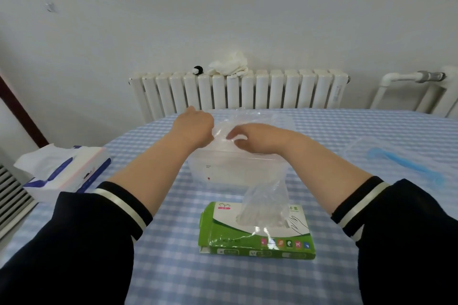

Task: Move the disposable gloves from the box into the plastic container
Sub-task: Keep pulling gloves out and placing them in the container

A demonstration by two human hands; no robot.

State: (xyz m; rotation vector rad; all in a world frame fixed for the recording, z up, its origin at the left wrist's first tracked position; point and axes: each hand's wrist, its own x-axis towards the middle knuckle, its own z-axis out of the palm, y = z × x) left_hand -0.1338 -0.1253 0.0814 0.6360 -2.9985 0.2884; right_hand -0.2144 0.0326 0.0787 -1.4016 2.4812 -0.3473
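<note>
— Pinching clear film, are they, those fingers?
— Yes. The right hand has its fingers curled down, pinching a thin disposable glove over the open top of the plastic container. The left hand is curled too, at the container's far left corner, gripping the same crumpled film from the other side.
— Where does the glove run from there?
— It bunches up between the two hands above the container, then trails over the near wall on the right side and hangs down. Its finger end lies on the top of the green box.
— So the glove is partly in and partly out?
— Partly over the opening, partly draped outside; I cannot tell how much lies inside, since container and film are both clear.
— And the box?
— Flat on the blue checked tablecloth, just in front of the container, between the two dark sleeves.
— Anything else on the table?
— A tissue pack at the left edge with a sheet standing up, and at the right a clear lid with a blue piece beside it. Behind the table stands a white radiator with a white cloth on top.
</note>
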